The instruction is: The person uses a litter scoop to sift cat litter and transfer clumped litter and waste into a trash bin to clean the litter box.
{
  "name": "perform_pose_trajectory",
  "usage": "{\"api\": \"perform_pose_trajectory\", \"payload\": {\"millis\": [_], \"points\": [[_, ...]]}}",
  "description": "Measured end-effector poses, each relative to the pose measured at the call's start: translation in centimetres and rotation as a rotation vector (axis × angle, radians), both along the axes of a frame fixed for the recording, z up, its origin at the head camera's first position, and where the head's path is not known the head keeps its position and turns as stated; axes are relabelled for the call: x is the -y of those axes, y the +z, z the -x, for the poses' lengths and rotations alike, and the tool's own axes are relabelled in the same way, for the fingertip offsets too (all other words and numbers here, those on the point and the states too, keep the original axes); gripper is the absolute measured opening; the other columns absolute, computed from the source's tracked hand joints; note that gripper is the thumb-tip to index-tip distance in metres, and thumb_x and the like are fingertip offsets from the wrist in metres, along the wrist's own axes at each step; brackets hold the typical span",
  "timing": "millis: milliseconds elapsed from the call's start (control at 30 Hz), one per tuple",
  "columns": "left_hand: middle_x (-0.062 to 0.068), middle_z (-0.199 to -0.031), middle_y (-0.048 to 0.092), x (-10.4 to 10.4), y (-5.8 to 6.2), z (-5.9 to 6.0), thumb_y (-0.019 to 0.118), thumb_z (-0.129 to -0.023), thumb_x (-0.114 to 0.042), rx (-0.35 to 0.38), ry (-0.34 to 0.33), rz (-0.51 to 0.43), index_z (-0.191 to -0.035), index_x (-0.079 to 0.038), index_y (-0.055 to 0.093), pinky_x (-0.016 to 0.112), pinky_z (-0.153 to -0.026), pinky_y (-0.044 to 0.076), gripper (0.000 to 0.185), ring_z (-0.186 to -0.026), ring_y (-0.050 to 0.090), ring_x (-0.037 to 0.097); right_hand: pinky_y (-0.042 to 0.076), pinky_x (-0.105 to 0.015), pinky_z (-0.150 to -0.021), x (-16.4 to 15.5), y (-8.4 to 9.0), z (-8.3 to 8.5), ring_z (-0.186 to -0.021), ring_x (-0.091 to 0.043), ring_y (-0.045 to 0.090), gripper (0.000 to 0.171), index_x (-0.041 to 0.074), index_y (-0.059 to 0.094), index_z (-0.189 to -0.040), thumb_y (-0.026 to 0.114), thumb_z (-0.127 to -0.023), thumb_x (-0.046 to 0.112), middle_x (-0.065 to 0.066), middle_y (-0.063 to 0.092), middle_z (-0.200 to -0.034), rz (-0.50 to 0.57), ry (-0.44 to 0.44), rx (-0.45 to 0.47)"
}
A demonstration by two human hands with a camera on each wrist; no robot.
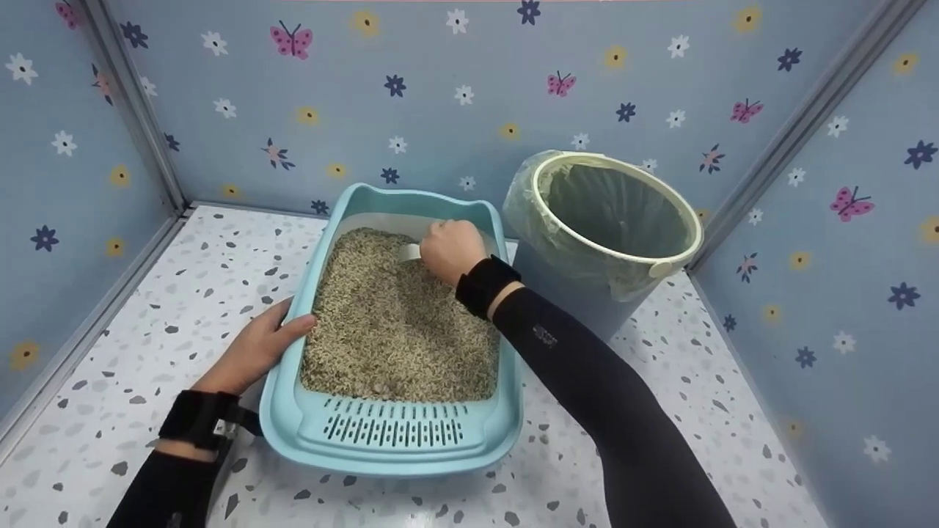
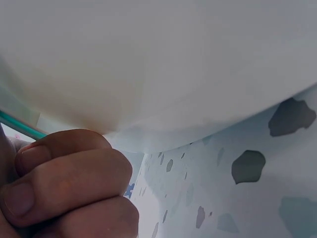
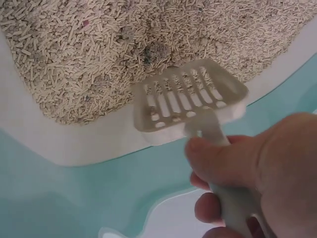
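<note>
Black sleeves (image 1: 587, 374) closest to camera, on both my forearms, with 1 black band (image 1: 487, 284) per wrist. Right hand (image 1: 453, 251): gripping the scoop (image 3: 207, 124) by its handle, thumb along it, fingers wrapped around. It's over the far right part of the tray (image 1: 396, 456). Scoop head is slotted, a few pellets sitting on it; in the right wrist view it overlaps the edge of the litter (image 1: 396, 345) and the pale inner wall. Can't tell if it touches the litter. 1 dark clump (image 3: 156, 52) in the pellets just beyond the head. Head view shows only a short pale bit of scoop left of my fist.

Left hand (image 1: 253, 348): holding the tray's left side, thumb over the rim, fingers curled outside against the pale lower part. Tray is light blue, litter filling most of it, slotted panel (image 1: 396, 425) at the near end. It stands on a speckled white surface (image 1: 242, 257).

Bin (image 1: 572, 301) just right of the tray, clear bag (image 1: 527, 209) folded over its sides, cream ring (image 1: 539, 192) on top. 3 blue walls (image 1: 469, 66) around, flower and butterfly print.
</note>
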State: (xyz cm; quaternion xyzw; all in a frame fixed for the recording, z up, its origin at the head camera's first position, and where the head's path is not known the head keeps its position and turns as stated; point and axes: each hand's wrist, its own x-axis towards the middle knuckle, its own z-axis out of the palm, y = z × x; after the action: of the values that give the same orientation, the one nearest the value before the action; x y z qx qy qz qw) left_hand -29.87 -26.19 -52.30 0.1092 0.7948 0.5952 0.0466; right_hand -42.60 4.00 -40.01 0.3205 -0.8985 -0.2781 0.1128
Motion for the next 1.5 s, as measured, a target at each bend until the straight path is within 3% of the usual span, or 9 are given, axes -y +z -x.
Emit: {"api": "perform_pose_trajectory", "payload": {"millis": [167,367,600,667,767,867,1000,1267,1500], "points": [[0.025,-0.157,0.058,-0.1,0.1,0.1,0.055,-0.117,-0.041,0.005,0.008,-0.002,-0.177,-0.007,0.025,0.021,-0.102,0.054,0.076,-0.131,0.068,0.038,0.067,-0.043,-0.076,-0.5,0.8,-0.8,-0.082,-0.025,0.074,0.033,0.012,0.082,-0.092,0.062,-0.117,0.019,-0.008,0.078,-0.1,-0.04,0.011,0.06],[0.025,-0.158,0.058,0.0,0.0,0.1,0.055,-0.117,-0.041,0.013,0.004,0.001,-0.178,-0.007,0.024,0.021,-0.102,0.054,0.076,-0.132,0.067,0.038,0.061,-0.041,-0.068,-0.4,2.0,-2.7,-0.065,-0.02,0.053,0.043,0.014,0.055,-0.074,0.06,-0.117,0.018,-0.007,0.073,-0.086,-0.005,0.019,0.213],[0.027,-0.158,0.057,0.2,0.1,0.1,0.054,-0.117,-0.043,0.011,0.018,0.034,-0.177,-0.005,0.024,0.019,-0.1,0.054,0.077,-0.13,0.068,0.04,0.05,-0.037,-0.064,0.4,3.7,-5.5,-0.067,-0.018,0.043,0.039,0.017,0.045,-0.077,0.063,-0.111,0.009,-0.001,0.047,-0.076,0.005,0.037,0.416],[0.027,-0.158,0.057,0.1,0.1,0.0,0.054,-0.117,-0.043,0.011,0.018,0.033,-0.177,-0.005,0.024,0.019,-0.1,0.054,0.077,-0.13,0.067,0.039,0.046,-0.037,-0.065,0.7,4.1,-6.5,-0.07,-0.018,0.042,0.037,0.017,0.044,-0.078,0.06,-0.108,0.003,-0.001,0.046,-0.079,0.015,0.042,0.471],[0.026,-0.161,0.054,0.1,0.1,0.0,0.054,-0.118,-0.042,0.015,0.005,0.012,-0.178,-0.006,0.023,0.019,-0.1,0.054,0.076,-0.133,0.066,0.04,0.052,-0.036,-0.067,1.2,4.8,-8.0,-0.072,-0.018,0.046,0.035,0.018,0.045,-0.078,0.059,-0.103,-0.001,0.0,0.051,-0.084,0.029,0.064,0.519],[0.025,-0.165,0.05,0.1,0.1,0.0,0.053,-0.118,-0.042,0.013,-0.008,0.0,-0.178,-0.008,0.021,0.018,-0.101,0.052,0.076,-0.138,0.062,0.039,0.062,-0.038,-0.071,1.5,5.3,-9.4,-0.073,-0.017,0.051,0.036,0.019,0.044,-0.074,0.059,-0.096,-0.005,0.001,0.055,-0.086,0.024,0.091,0.526],[0.026,-0.167,0.048,0.0,0.1,0.0,0.052,-0.119,-0.043,0.009,-0.016,0.004,-0.179,-0.009,0.019,0.018,-0.101,0.052,0.077,-0.139,0.061,0.04,0.064,-0.038,-0.072,1.8,5.8,-11.4,-0.074,-0.016,0.054,0.038,0.02,0.042,-0.072,0.06,-0.091,-0.008,0.003,0.055,-0.084,-0.002,0.137,0.5],[0.028,-0.168,0.046,0.0,0.1,0.1,0.053,-0.118,-0.043,0.008,-0.007,0.014,-0.178,-0.006,0.019,0.016,-0.101,0.051,0.079,-0.14,0.059,0.041,0.058,-0.028,-0.064,1.4,6.8,-14.8,-0.073,-0.012,0.06,0.019,0.018,0.067,-0.086,0.07,-0.092,0.0,0.005,0.068,-0.1,-0.079,0.27,0.429],[0.026,-0.166,0.048,0.0,0.0,0.1,0.053,-0.118,-0.044,0.007,-0.01,0.01,-0.178,-0.006,0.021,0.017,-0.102,0.051,0.078,-0.139,0.06,0.04,0.057,-0.028,-0.066,0.1,8.4,-15.4,-0.074,-0.012,0.06,0.015,0.016,0.072,-0.091,0.074,-0.091,0.001,0.006,0.065,-0.101,-0.045,0.297,0.543]]}}
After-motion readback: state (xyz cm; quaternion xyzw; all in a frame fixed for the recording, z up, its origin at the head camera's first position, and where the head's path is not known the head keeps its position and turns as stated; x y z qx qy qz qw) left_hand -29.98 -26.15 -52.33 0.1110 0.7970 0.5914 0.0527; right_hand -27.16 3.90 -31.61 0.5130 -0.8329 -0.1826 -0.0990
